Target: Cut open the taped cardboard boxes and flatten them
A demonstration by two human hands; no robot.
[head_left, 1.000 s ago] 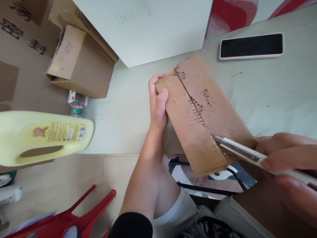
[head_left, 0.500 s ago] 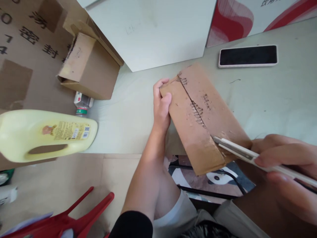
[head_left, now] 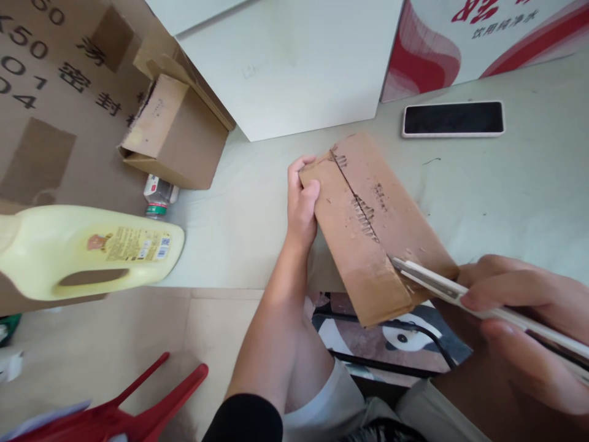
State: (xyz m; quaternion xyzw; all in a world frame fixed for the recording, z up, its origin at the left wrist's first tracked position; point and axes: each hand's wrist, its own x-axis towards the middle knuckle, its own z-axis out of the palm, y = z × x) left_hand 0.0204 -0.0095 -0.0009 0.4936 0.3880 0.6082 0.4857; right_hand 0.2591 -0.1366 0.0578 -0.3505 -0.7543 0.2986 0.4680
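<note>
One scuffed brown cardboard box (head_left: pixel 396 227), seam (head_left: pixel 354 193) ragged | left hand (head_left: pixel 304 202) clasps its end | right hand (head_left: pixel 524 307) grips white cutter (head_left: pixel 432 280)

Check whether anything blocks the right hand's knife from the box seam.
Nothing visible does: the right hand holds the utility knife with its tip at the cardboard box seam; the left hand grips the far end.
</note>
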